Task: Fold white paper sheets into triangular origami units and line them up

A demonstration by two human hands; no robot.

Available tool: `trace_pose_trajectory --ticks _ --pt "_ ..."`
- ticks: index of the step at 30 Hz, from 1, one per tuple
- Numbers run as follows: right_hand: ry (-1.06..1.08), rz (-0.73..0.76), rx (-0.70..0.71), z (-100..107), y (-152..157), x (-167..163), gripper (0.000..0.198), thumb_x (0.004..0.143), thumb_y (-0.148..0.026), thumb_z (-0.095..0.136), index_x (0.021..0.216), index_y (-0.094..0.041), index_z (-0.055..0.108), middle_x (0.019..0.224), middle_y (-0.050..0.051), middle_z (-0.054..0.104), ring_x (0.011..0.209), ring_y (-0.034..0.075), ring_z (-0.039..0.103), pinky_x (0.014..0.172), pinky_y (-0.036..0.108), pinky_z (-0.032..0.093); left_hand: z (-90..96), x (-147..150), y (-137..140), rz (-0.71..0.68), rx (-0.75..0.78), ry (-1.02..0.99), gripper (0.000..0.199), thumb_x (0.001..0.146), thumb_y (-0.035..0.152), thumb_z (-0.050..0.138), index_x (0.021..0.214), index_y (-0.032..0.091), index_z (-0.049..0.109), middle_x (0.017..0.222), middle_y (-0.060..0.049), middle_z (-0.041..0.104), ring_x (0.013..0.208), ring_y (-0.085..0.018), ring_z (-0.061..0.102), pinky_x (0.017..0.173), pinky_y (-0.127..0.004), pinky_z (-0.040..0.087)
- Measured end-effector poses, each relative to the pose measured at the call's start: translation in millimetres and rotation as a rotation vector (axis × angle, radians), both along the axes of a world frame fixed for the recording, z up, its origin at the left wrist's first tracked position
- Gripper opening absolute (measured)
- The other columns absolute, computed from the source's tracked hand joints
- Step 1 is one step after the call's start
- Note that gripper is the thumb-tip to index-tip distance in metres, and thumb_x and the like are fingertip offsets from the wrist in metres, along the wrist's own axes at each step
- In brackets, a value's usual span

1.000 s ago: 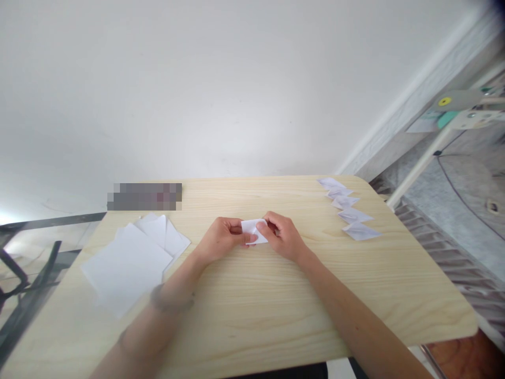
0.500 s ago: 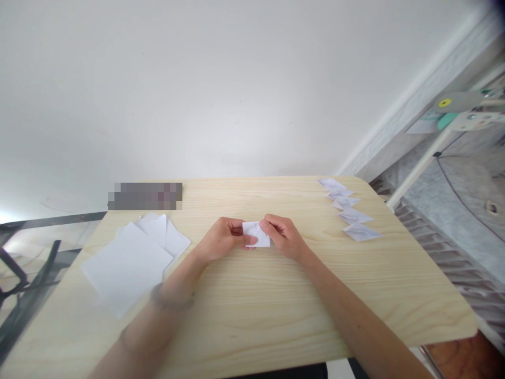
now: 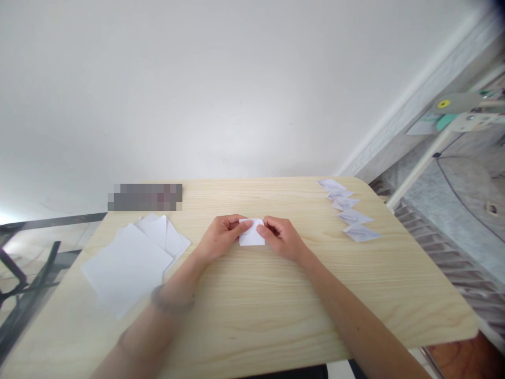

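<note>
Between my hands is a small folded white paper [image 3: 252, 237], roughly square, its lower edge toward me. My left hand [image 3: 224, 236] pinches its left side, thumb lying on the upper face and fingers behind. On the other side my right hand [image 3: 283, 238] grips the upper right part, thumb on top and fingers curled. The fingers behind the paper are partly hidden. Both hands are low over the middle of the wooden table [image 3: 252, 300].
Loose white paper sheets [image 3: 130, 263] overlap at the left. A row of several folded paper pieces [image 3: 361, 232] with pointed ends runs along the right. A blurred-out dark object [image 3: 145, 197] is at the back left. The wall [image 3: 236, 105] borders the table's far edge.
My left thumb has moved up from the paper's lower part to its upper edge. The paper has shifted slightly left, and its front now looks plainer, with the earlier flap lines gone from view.
</note>
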State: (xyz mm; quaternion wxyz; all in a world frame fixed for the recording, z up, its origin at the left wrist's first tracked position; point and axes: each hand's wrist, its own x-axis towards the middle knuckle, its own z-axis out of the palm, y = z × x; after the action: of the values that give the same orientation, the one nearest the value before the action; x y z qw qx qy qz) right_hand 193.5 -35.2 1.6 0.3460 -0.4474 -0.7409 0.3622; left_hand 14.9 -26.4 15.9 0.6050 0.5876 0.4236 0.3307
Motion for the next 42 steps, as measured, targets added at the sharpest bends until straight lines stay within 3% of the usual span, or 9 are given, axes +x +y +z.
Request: trace_pose_trajectory --ticks 10,20,24,27,31,36,42 --pt "-0.11 0.089 0.082 3.4 1.2 3.9 0.03 0.084 -0.03 0.039 0.057 -0.018 0.034 0.055 -0.004 0.034 0.052 0.008 0.033 0.05 0.022 0.025 2.8 3.1 -0.7 0.123 0.054 -0.036 0.027 0.074 0.037 0.059 0.088 0.016 0.066 0.085 -0.003 0.065 0.078 -0.015 0.056 0.07 -0.024 0.042" --pt "-0.163 0.18 0.043 2.5 4.0 9.5 0.032 0.085 -0.032 0.04 0.057 -0.017 0.035 0.054 -0.005 0.034 0.05 0.007 0.032 0.048 0.021 0.024 -5.1 -0.6 1.0 0.093 -0.014 -0.046 0.024 0.072 0.036 0.062 0.079 0.013 0.068 0.077 -0.004 0.067 0.068 -0.015 0.057 0.064 -0.026 0.043" --pt "-0.21 0.081 0.089 0.6 5.9 11.5 0.033 0.084 -0.033 0.043 0.055 -0.017 0.039 0.054 -0.005 0.036 0.05 0.007 0.033 0.049 0.021 0.025 -7.6 -0.4 1.5 0.124 0.13 0.085 0.032 0.073 0.038 0.059 0.096 0.016 0.064 0.086 -0.006 0.067 0.078 -0.019 0.059 0.071 -0.03 0.046" --pt "-0.297 -0.024 0.187 -1.0 8.4 14.0 0.029 0.082 -0.032 0.048 0.057 -0.017 0.044 0.058 -0.003 0.042 0.056 0.009 0.039 0.056 0.023 0.03 -11.3 -2.2 1.3 0.134 0.375 0.274 0.034 0.073 0.036 0.059 0.105 0.022 0.061 0.101 -0.005 0.062 0.092 -0.02 0.056 0.083 -0.033 0.043" --pt "-0.398 -0.12 0.234 -3.7 10.2 16.2 0.026 0.077 -0.034 0.056 0.058 -0.017 0.047 0.07 0.0 0.047 0.066 0.012 0.045 0.064 0.025 0.034 -14.9 -4.2 0.6 0.018 0.645 0.497 0.027 0.077 0.032 0.056 0.103 0.026 0.063 0.11 -0.006 0.056 0.104 -0.022 0.049 0.091 -0.036 0.038" --pt "-0.427 -0.18 0.226 -4.9 9.5 15.3 0.026 0.075 -0.037 0.059 0.062 -0.018 0.047 0.074 0.0 0.048 0.07 0.013 0.047 0.066 0.026 0.035 -13.7 -2.6 -1.1 -0.027 0.744 0.692 0.027 0.077 0.036 0.057 0.102 0.027 0.063 0.107 -0.004 0.059 0.104 -0.024 0.046 0.089 -0.039 0.034" --pt "-0.444 -0.115 0.232 -7.8 13.1 14.8 0.027 0.076 -0.033 0.058 0.058 -0.018 0.046 0.069 0.0 0.051 0.07 0.014 0.045 0.069 0.028 0.034 -8.8 2.4 -4.6 0.011 0.757 0.755 0.026 0.079 0.039 0.053 0.099 0.027 0.063 0.101 -0.003 0.061 0.1 -0.022 0.047 0.084 -0.036 0.034"
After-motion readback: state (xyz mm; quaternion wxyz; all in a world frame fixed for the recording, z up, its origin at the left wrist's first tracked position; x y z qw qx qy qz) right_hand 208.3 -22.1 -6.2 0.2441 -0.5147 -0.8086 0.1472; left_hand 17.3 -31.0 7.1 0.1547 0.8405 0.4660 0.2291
